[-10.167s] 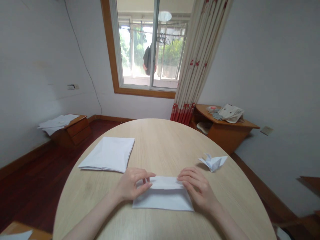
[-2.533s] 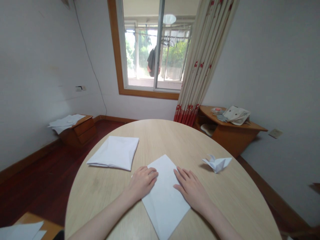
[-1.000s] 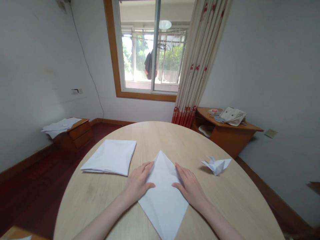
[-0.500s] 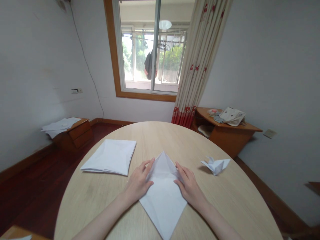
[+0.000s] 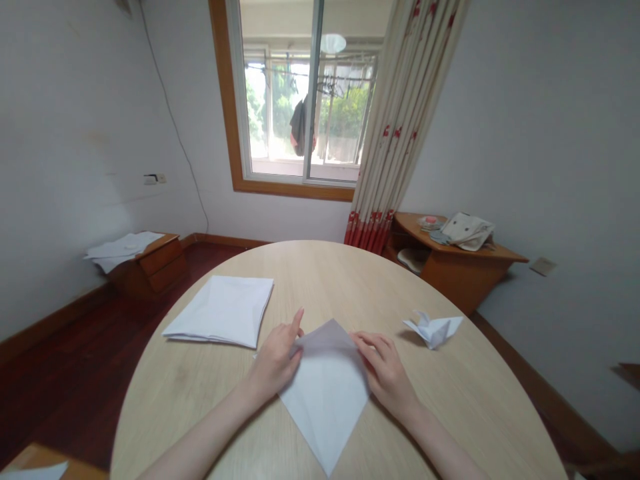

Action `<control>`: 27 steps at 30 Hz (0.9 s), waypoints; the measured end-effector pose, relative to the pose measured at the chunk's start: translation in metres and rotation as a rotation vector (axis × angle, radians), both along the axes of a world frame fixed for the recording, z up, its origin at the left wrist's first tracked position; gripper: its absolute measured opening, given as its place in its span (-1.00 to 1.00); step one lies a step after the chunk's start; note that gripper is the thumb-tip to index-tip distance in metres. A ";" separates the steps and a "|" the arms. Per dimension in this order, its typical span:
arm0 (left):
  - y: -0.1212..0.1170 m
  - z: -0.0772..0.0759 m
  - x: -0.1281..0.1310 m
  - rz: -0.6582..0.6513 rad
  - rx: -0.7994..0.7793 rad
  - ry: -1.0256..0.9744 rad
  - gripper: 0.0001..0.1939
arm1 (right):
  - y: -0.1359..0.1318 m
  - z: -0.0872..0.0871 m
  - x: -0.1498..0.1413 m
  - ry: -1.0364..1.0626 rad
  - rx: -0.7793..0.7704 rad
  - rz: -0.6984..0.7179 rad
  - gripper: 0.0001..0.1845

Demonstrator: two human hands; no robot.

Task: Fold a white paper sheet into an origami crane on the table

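A white sheet of paper (image 5: 327,393), turned with one corner toward me, lies on the round table between my hands. Its far part is bent up and shaded, with the tip pointing away from me. At the left edge of the sheet, my left hand (image 5: 277,357) grips it with the thumb near the paper and the index finger raised. My right hand (image 5: 387,370) pinches the right edge, fingers curled over it. Part of the sheet's left side is hidden behind my left hand. A folded paper crane (image 5: 434,329) stands to the right, apart from my hands.
A stack of white paper (image 5: 220,312) lies at the table's left. The round wooden table (image 5: 310,267) has its curved edge on all visible sides. Beyond it are a low drawer cabinet (image 5: 163,263) with papers, a corner desk (image 5: 457,267) and a curtain (image 5: 395,133).
The sheet was a folded rectangle, then was turned cornerwise between my hands. In the last second its far part lifted and bent, and my left index finger rose off the edge.
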State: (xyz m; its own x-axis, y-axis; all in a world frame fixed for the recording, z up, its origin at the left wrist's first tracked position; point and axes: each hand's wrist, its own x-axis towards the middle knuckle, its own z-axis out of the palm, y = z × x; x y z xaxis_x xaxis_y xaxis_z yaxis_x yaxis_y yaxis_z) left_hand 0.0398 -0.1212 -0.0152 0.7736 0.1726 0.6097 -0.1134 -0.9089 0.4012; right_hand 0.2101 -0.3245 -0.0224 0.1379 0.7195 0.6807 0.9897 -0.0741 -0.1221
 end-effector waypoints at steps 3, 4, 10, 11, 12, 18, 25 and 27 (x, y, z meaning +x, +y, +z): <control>0.000 0.002 0.000 -0.030 -0.014 -0.025 -0.19 | -0.001 0.003 0.000 0.013 -0.006 0.025 -0.47; 0.001 0.002 0.001 -0.038 -0.016 -0.023 -0.21 | -0.001 0.004 0.001 0.014 -0.012 0.024 -0.49; 0.002 0.006 -0.001 -0.039 0.059 -0.003 -0.36 | -0.002 0.008 0.002 -0.035 0.015 0.031 -0.47; 0.002 0.006 -0.001 -0.037 0.073 -0.004 -0.39 | -0.002 0.009 0.001 -0.044 0.016 0.037 -0.48; 0.001 0.007 -0.002 -0.036 0.082 -0.007 -0.44 | -0.002 0.010 0.001 -0.048 0.012 0.044 -0.49; -0.007 0.008 -0.002 -0.052 -0.020 0.030 -0.65 | -0.002 0.011 -0.004 -0.011 0.004 0.063 -0.56; -0.013 0.014 -0.009 -0.131 -0.167 0.120 -0.62 | -0.002 0.014 -0.009 0.010 0.109 0.124 -0.57; -0.013 0.016 -0.010 -0.168 -0.175 0.124 -0.45 | -0.004 0.016 -0.011 0.020 0.098 0.144 -0.56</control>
